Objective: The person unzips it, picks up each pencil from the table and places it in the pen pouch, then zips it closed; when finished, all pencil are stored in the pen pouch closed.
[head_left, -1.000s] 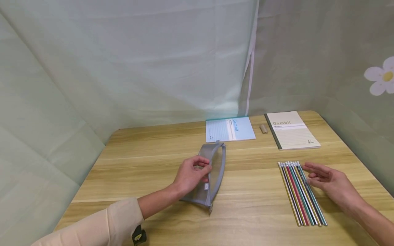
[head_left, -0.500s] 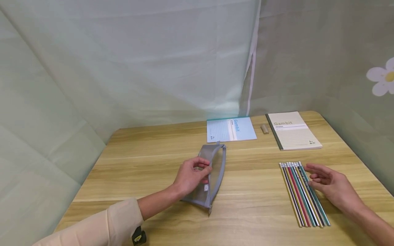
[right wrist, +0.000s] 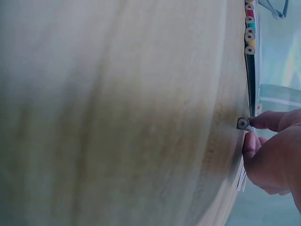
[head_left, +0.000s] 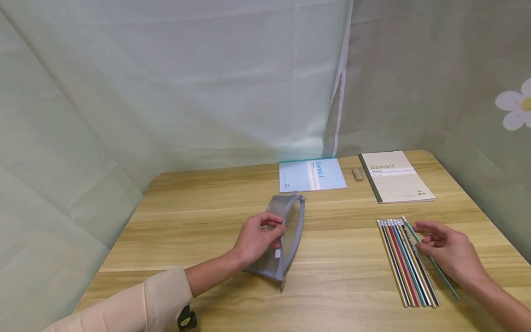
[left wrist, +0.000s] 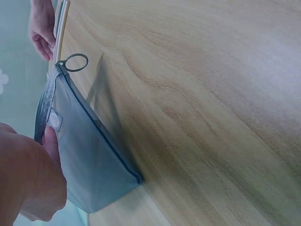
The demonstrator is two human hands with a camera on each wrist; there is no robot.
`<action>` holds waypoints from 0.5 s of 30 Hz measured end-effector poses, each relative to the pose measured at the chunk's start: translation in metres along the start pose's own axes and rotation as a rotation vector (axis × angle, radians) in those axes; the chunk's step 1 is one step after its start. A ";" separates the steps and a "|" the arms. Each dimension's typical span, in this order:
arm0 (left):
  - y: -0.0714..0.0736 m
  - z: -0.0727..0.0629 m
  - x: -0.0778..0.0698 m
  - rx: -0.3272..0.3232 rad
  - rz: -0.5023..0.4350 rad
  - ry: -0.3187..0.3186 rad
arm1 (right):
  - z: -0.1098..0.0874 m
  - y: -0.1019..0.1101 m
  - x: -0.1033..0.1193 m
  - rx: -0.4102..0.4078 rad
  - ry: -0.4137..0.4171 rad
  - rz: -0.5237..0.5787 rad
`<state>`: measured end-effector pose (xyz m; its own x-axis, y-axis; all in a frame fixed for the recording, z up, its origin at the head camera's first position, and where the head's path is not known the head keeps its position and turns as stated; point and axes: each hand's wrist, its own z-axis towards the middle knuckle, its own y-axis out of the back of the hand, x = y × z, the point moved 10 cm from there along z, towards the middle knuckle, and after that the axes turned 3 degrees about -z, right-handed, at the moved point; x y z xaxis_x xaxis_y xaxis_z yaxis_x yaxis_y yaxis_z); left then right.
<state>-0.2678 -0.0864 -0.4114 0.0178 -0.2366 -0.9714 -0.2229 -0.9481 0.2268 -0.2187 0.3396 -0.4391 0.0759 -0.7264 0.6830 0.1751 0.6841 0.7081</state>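
Slim green pencil (head_left: 439,271), unsharpened, with a pale eraser end at the top; the bare wood and dark core of its lower end show in the right wrist view. Position: on the right of the table (head_left: 174,230), aslant beside the row, its eraser end near the row's top and its lower end well apart; any lift off the surface cannot be told.

Flat row of multicoloured pencils (head_left: 407,265), gold, black, red, green and white, laid side by side, eraser ends away from the person.

Grey translucent mesh pouch (left wrist: 94,146), zip parted, with a white tag (left wrist: 55,120) and a ring-shaped zip pull (head_left: 283,283) at the near corner; mid-table, the mouth facing the pencils.

Light blue notebook (head_left: 312,175) lettered "Gambit", behind the pouch. Cream notebook (head_left: 396,176) with a dark spine, same lettering, behind the pencils. Small brown block (head_left: 357,174), between the two notebooks. Pale green fabric hanging (head_left: 207,92), behind the table. The left hand covers part of the pouch; the right hand covers part of the green pencil.

Left hand (head_left: 259,235): reaching from a cream sleeve (head_left: 124,299), its grip pinching the pouch's left edge between thumb and fingers. Right hand (head_left: 450,251): reaching in from the right, fingers bent, its grip closed on the green pencil between thumb and fingers.
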 end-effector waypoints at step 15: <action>0.000 0.001 0.002 0.000 -0.005 0.004 | 0.003 0.009 0.000 -0.039 -0.055 -0.072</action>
<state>-0.2685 -0.0861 -0.4133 0.0225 -0.2326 -0.9723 -0.2232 -0.9492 0.2219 -0.2201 0.3457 -0.4324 0.0077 -0.7682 0.6402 0.2160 0.6264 0.7490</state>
